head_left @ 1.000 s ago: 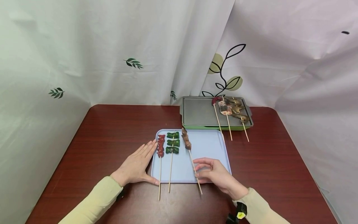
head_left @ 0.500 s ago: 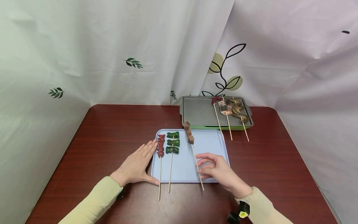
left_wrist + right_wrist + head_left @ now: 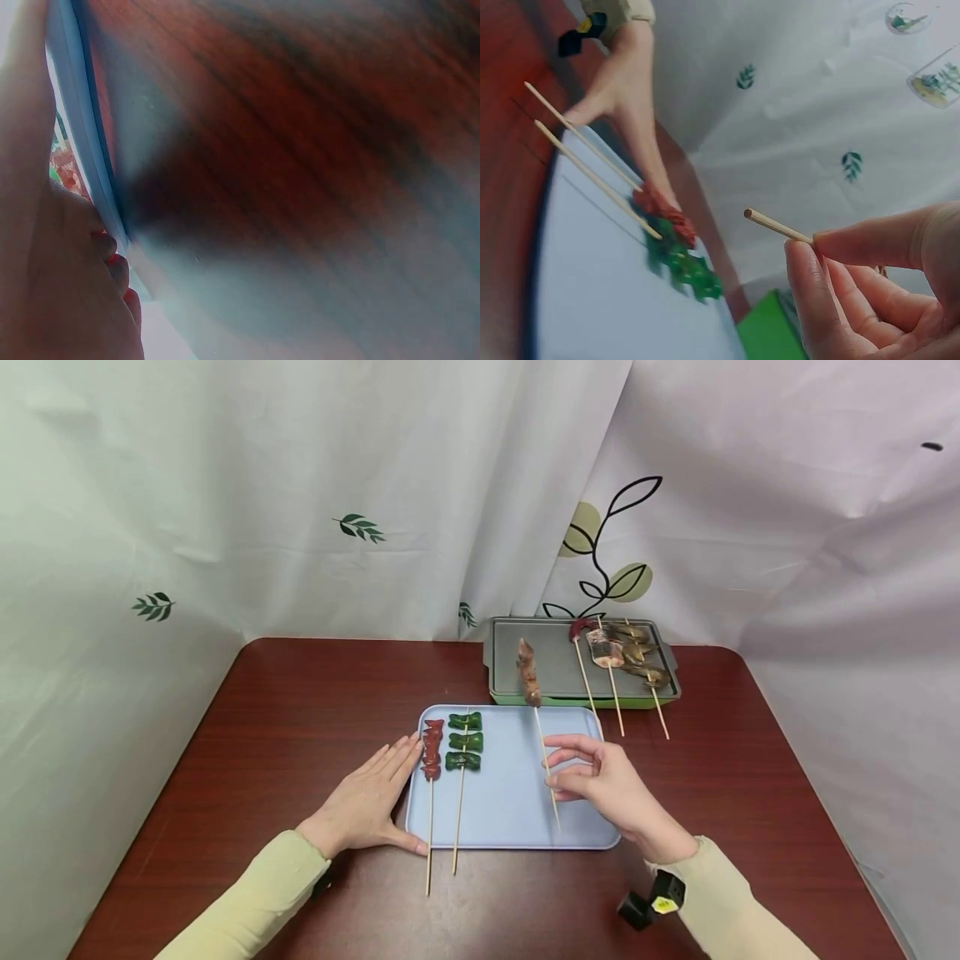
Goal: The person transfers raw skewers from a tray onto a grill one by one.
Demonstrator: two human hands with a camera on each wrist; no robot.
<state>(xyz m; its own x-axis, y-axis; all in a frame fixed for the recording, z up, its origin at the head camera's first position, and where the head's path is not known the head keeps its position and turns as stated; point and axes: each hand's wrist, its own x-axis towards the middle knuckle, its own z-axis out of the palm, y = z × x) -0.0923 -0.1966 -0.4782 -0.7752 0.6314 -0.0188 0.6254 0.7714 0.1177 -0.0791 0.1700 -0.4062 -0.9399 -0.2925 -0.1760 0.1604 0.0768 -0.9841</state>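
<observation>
Dark red-brown wood forms the bench point(image 3: 300, 710), seen from above with two arms in pale yellow sleeves reaching in from the near edge. Nearest, the left hand point(image 3: 371, 802) lies flat with straight fingers, palm down, touching the left rim of a pale blue rectangular plastic tray point(image 3: 510, 802). On the tray's left part lie a thin wooden skewer of red pieces point(image 3: 431, 752) and, just beside it, a wooden skewer of green pepper pieces point(image 3: 463, 742), both with their bare sticks towards the person. Over the tray's right part, the right hand point(image 3: 600, 777) pinches the bare stick of a wooden skewer of brown meat chunks point(image 3: 529, 672) between thumb and fingertips, lifted clear of the tray. Its long axis runs away from the person, tilted slightly left, the meat end pointing far and reaching over the near edge of a grey griddle plate with a green base point(image 3: 540, 664). On the griddle's right side rest three more loaded skewers point(image 3: 615, 652).
</observation>
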